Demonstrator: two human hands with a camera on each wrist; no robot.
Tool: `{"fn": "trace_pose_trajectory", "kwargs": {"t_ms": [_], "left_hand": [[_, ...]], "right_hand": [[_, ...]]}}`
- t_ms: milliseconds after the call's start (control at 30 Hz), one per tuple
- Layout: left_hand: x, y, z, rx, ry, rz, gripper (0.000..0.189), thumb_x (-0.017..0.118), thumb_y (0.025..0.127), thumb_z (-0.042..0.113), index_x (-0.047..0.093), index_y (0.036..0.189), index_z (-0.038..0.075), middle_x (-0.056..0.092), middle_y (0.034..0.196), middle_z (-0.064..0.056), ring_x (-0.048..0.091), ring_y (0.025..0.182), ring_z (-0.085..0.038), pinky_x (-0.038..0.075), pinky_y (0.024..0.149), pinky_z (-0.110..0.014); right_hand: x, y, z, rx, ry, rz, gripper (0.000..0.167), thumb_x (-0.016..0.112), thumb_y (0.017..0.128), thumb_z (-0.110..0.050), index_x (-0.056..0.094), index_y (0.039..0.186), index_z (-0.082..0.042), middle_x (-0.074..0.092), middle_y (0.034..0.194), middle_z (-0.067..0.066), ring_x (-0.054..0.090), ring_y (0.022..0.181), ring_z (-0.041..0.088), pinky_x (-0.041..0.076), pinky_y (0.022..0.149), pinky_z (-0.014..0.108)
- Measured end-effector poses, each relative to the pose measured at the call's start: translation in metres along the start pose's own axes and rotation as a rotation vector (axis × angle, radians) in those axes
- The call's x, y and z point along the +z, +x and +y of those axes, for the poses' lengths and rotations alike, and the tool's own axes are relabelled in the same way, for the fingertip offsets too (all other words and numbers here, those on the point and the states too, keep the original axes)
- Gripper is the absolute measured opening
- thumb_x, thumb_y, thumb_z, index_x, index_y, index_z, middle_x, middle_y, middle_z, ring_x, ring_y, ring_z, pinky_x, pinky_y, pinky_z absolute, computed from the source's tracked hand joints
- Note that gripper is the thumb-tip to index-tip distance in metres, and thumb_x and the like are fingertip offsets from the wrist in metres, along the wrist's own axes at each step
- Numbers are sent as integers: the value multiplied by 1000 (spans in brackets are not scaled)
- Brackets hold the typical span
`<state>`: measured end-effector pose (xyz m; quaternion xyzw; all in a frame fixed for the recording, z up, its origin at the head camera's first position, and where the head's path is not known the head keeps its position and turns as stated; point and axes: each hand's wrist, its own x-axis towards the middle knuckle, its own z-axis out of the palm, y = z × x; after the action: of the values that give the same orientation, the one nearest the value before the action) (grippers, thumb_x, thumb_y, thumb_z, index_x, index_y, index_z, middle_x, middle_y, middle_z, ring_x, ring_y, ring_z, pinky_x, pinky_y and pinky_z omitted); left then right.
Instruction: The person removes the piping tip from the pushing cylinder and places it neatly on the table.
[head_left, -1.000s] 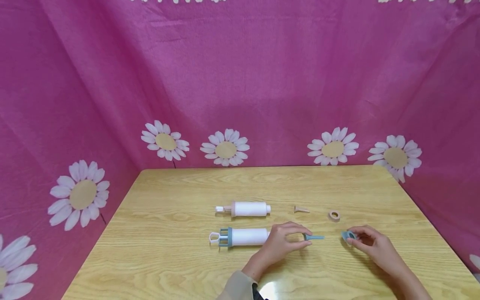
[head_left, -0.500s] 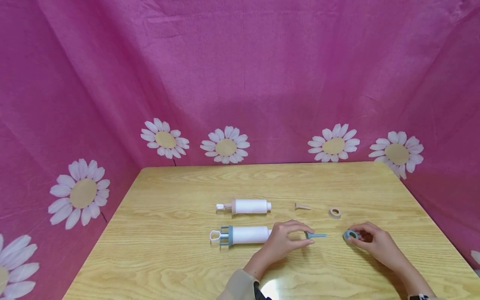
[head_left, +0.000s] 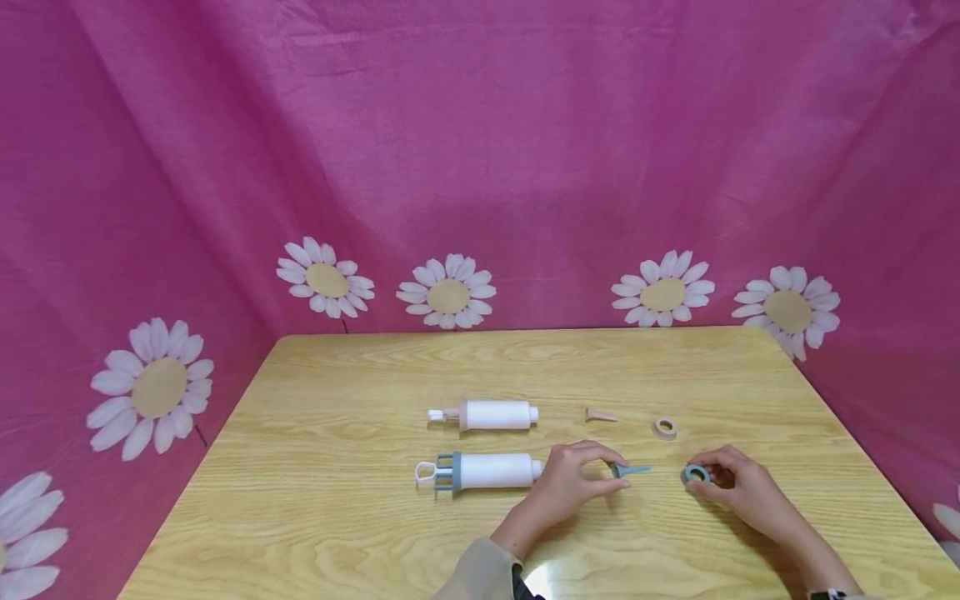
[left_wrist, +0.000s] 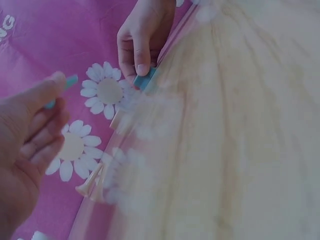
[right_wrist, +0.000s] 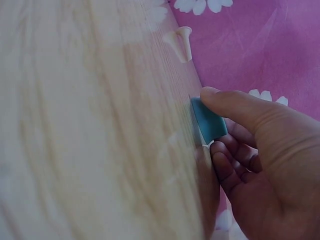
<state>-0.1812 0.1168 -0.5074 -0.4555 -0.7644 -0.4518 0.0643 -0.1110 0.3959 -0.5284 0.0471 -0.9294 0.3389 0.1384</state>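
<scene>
My left hand (head_left: 566,483) pinches the wide end of a small blue-green nozzle (head_left: 636,470) between thumb and fingers, its thin tip pointing right. In the left wrist view the fingers hide most of the nozzle (left_wrist: 72,81). To the right, my right hand (head_left: 746,492) holds a blue-green ring (head_left: 696,474) by its right side, close to the tabletop. The same ring (right_wrist: 209,121) shows edge-on under the thumb in the right wrist view. Left of my left hand lies a white tube with a blue-green collar and a plunger handle (head_left: 495,471).
A second white tube with a pinkish-beige collar (head_left: 497,415) lies farther back on the wooden table (head_left: 337,392). A beige nozzle (head_left: 600,415) and a beige ring (head_left: 664,428) lie right of it. A pink flowered cloth (head_left: 555,208) hangs behind the table.
The ring in my right hand has turned and come lower, its opening now facing more toward the camera. My left hand keeps its pinch on the nozzle with hardly any shift.
</scene>
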Motion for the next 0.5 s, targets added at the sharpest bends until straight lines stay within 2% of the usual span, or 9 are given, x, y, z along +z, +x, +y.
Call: {"fn": "trace_pose_trajectory", "kwargs": {"t_ms": [133,267,500], "left_hand": [[5,4,4,-113,40,-51,20,78,83,20,73,102,14,75,96,4,67,89,2,50,88,-11],[9,7,7,-222,41,-113,19,79,82,18,72,99,14,74,93,4,63,83,3,48,80,-9],[13,11,7,-310,25,-163,18,81,79,13,70,94,10,71,88,1,60,74,2,46,70,-6]], "right_hand": [[1,0,-3,15,-6,-12,23,81,78,-14,70,98,-9,55,86,-5,43,73,-6,41,60,16],[0,0,-4,29,-18,-24,23,80,79,-15,70,99,-9,55,86,-4,42,73,-6,40,60,16],[-1,-1,-5,42,0,-28,22,80,80,-15,70,99,-9,56,87,-4,43,73,-6,41,61,16]]}}
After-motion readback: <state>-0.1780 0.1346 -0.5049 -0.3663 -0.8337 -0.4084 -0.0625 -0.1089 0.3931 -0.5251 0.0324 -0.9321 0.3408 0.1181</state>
